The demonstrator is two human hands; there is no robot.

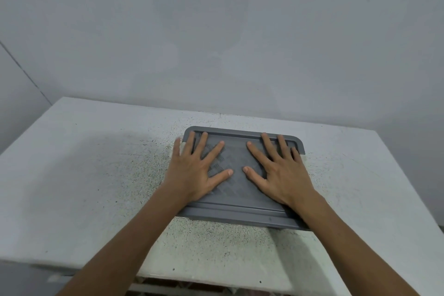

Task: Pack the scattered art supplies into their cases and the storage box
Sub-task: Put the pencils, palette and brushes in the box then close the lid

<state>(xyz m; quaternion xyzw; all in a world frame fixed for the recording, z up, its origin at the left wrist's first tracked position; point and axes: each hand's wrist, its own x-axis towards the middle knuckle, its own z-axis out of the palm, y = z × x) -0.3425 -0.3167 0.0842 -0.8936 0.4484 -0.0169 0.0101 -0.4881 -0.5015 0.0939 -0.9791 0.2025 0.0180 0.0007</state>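
The storage box stands in the middle of the table with its grey lid on top; a strip of its pale body shows under the lid's right edge. My left hand lies flat on the lid's left half, fingers spread and straight. My right hand presses flat on the right half in the same way. The lid hides whatever is inside the box. No loose art supplies are visible.
The white table is speckled with dark marks around the box. A plain grey wall rises right behind the table's far edge. Below the near edge something reddish-brown shows faintly.
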